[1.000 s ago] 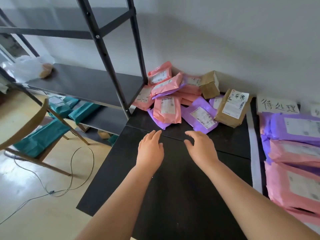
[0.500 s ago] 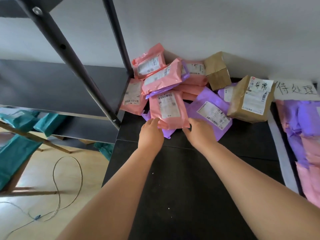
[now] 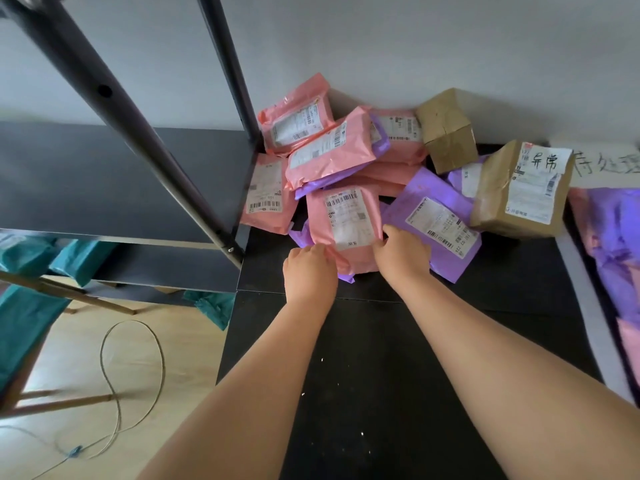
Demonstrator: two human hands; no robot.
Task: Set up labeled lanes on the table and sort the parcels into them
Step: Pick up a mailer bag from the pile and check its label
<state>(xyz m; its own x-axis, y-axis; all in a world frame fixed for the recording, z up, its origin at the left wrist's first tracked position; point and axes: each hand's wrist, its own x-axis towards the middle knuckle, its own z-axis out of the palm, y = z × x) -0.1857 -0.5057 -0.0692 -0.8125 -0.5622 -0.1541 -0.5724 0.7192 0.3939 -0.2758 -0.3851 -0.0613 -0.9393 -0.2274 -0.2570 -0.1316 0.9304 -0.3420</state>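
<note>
A brown box (image 3: 519, 192) bore a white label with "异常" handwritten in black. The purple mailer (image 3: 436, 223) showed "101 02 224" beside its barcode, and a paper sign (image 3: 606, 164) read "待处理", cut off at the frame edge.

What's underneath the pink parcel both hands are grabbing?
A purple mailer shows at the pink parcel's left and lower edges, on the black table. The rest underneath is hidden.
</note>
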